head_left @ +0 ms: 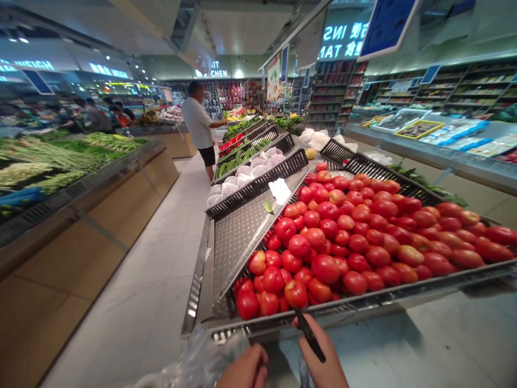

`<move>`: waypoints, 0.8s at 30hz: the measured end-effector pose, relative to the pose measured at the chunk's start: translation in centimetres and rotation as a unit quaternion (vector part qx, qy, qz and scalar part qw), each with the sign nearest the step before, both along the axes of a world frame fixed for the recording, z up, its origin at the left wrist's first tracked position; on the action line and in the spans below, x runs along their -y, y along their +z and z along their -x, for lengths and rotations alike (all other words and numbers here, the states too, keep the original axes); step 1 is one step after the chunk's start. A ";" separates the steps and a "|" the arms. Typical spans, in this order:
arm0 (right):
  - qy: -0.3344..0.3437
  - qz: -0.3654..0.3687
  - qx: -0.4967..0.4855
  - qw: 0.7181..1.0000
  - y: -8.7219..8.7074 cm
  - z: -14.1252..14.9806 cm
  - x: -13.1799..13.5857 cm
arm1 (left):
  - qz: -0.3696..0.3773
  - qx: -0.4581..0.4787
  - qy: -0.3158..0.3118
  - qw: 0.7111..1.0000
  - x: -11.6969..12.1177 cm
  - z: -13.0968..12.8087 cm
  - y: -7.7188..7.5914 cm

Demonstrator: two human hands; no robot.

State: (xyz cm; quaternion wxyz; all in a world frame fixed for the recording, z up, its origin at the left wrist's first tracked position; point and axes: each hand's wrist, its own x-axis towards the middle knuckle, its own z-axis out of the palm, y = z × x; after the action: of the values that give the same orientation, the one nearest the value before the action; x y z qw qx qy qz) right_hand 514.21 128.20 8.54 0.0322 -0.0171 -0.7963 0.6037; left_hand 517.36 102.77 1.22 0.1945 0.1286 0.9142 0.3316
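Observation:
My left hand (245, 367) is at the bottom edge with its fingers curled; what they hold, if anything, is hidden. A crumpled clear plastic bag (197, 360) lies against its left side. Beside it, my right hand (321, 353) grips a slim black object (310, 337), seen edge-on, whose kind I cannot make out. Its far end reaches the front rim of the black crate (278, 323), close to the nearest tomatoes. Red tomatoes (325, 268) are heaped in this crate, some with paler orange patches.
Left of the tomatoes is a perforated grey panel (238, 242) with a white paper scrap (279, 191) and a leaf. Foam-netted produce (244, 177) fills a crate behind it. A person (200, 121) stands in the aisle. A vegetable counter (145, 167) runs along the left.

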 end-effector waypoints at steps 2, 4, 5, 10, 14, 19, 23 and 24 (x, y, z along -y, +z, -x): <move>0.001 0.000 0.002 1.000 -0.2 0.6 -1.9 | -0.008 -0.041 0.069 0.997 -3.3 1.0 1.2; 0.015 -0.003 0.004 1.000 0.1 1.6 -4.2 | 0.028 -0.099 0.112 0.988 -5.9 1.9 1.3; 0.017 -0.005 0.003 1.000 0.4 2.2 -5.5 | 0.057 -0.128 0.131 0.981 -6.8 2.1 0.9; -0.013 0.001 -0.011 1.000 2.4 5.3 -11.6 | 0.196 -0.256 0.213 0.922 -9.9 1.6 -2.2; -0.030 0.009 -0.052 0.998 3.4 7.1 -15.0 | 0.252 -0.347 0.249 0.868 -11.4 1.2 -4.0; -0.098 0.001 -0.061 0.993 4.7 9.1 -18.3 | 0.259 -0.413 0.264 0.832 -12.0 0.9 -6.9; -0.135 0.016 -0.070 0.988 6.2 10.9 -21.0 | 0.262 -0.430 0.254 0.825 -11.7 0.7 -9.4; -0.143 0.022 -0.077 0.986 6.6 11.3 -21.6 | 0.267 -0.435 0.253 0.822 -11.7 0.7 -9.9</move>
State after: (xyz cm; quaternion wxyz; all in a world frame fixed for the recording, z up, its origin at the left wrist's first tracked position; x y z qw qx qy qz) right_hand 502.90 149.81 15.16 0.1789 -0.0853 -0.7671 0.6101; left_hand 516.62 114.42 -8.69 -0.2874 -0.0334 0.9570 0.0218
